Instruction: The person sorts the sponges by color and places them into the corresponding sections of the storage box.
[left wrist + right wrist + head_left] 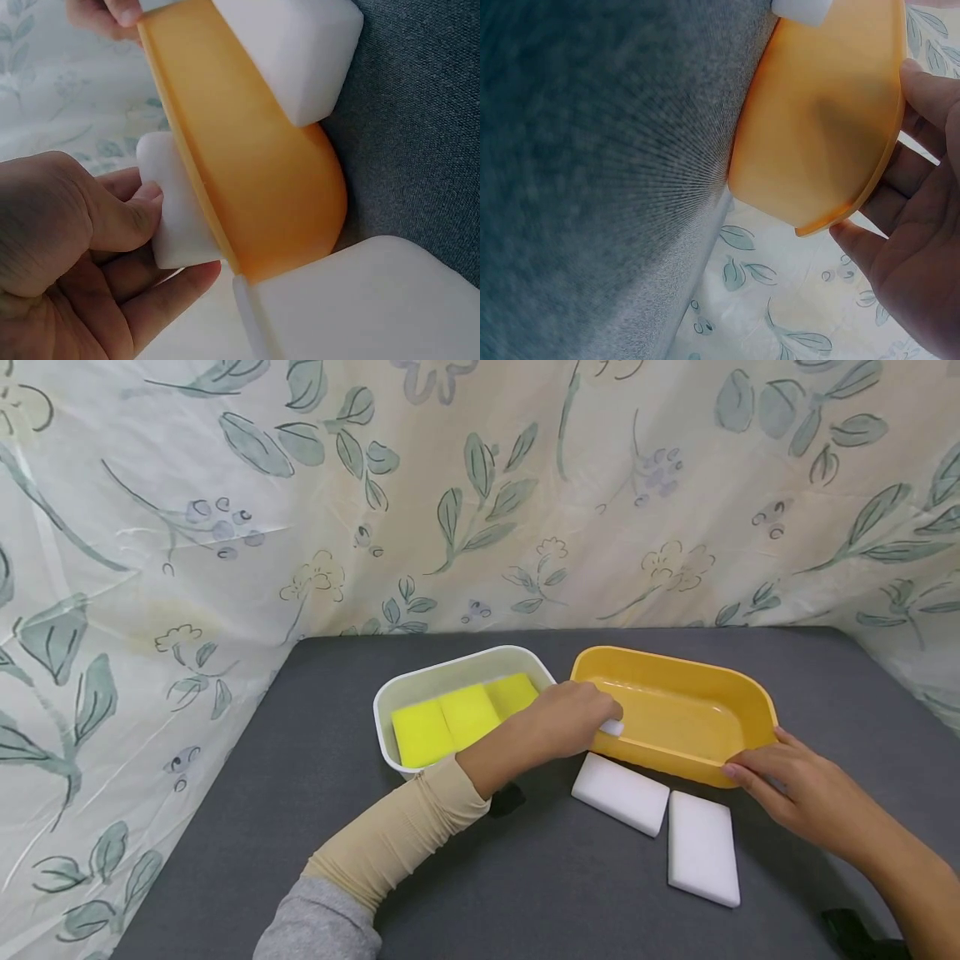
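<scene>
My left hand [573,718] pinches a white sponge block [176,202] between thumb and fingers at the left end of the yellow tray [675,710]. In the left wrist view part of that block sits behind the tray's rim. My right hand [795,785] grips the tray's near right corner, thumb at the outer side and fingers along the rim [885,161]. Two more white sponge blocks lie on the dark table in front of the tray, one angled [621,793] close to its wall, the other [703,849] nearer to me.
Left of the yellow tray stands a white tray [386,727] holding three yellow sponges [468,717] in a row. My left forearm crosses over its near right side. A floral cloth [480,502] hangs behind and beside the dark grey table [300,810].
</scene>
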`<state>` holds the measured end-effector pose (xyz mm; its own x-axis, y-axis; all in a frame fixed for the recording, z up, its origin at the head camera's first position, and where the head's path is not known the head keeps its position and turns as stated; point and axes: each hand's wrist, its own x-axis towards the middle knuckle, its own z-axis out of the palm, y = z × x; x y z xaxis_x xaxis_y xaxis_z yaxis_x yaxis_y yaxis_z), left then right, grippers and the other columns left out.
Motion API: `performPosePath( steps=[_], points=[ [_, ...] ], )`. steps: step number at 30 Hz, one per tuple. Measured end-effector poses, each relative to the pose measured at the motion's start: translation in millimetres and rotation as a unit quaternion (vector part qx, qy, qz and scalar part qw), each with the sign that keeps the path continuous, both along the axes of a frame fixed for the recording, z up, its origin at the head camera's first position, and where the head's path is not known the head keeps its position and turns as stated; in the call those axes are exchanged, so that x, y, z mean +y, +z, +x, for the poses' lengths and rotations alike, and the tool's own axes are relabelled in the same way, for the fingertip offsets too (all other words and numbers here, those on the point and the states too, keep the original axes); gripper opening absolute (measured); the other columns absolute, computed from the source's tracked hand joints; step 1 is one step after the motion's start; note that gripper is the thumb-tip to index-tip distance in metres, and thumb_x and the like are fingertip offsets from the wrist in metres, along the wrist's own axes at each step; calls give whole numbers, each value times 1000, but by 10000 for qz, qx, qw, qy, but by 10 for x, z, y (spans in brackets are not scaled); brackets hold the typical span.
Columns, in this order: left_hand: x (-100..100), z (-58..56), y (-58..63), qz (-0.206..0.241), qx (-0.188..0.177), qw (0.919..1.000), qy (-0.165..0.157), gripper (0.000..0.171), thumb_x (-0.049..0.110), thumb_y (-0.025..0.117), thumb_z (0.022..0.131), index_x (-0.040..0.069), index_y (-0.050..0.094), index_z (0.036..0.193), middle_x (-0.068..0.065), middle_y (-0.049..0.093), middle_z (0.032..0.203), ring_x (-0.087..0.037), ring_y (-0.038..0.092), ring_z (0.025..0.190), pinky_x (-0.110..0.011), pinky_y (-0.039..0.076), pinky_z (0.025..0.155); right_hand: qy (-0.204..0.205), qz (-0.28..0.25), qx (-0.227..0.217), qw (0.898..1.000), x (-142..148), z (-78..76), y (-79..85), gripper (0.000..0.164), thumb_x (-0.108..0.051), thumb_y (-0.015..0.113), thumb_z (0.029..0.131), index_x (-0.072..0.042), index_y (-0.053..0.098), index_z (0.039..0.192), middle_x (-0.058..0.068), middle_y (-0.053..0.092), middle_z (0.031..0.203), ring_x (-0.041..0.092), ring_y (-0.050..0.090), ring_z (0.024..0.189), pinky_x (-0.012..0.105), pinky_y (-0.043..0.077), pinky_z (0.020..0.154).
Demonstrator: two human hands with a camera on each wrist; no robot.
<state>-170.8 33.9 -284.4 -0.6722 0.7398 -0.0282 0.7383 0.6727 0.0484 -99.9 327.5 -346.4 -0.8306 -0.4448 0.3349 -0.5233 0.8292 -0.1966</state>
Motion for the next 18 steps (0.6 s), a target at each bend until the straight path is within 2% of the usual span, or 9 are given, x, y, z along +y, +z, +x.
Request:
performPosePath(
  steps=[8,12,18],
  points=[
    [30,-87,-11,-68,-169,9998,-66,21,11,69,94,17,73,114,5,63,93,-13,54,85,-22,46,72,-34,0,-91,10000,-23,-14,27,7,-14,77,88,-9,75,91,-13,64,78,20,55,78,50,19,118],
    [35,-137,-18,-148,-213,9996,-111,21,9,68,95,18,73,113,5,64,95,-12,53,84,-23,45,71,-16,-5,-3,10000,-47,-23,31,6,-13,79,86,-11,75,90,-15,64,78,17,56,78,49,20,118],
    [50,-235,-48,-253,-472,9985,-122,10,18,65,99,17,73,105,6,61,88,-11,52,79,-22,43,67,84,-15,42,10000,-81,-39,33,7,-13,79,85,-14,74,90,-15,66,80,14,59,76,49,17,119]
  ],
)
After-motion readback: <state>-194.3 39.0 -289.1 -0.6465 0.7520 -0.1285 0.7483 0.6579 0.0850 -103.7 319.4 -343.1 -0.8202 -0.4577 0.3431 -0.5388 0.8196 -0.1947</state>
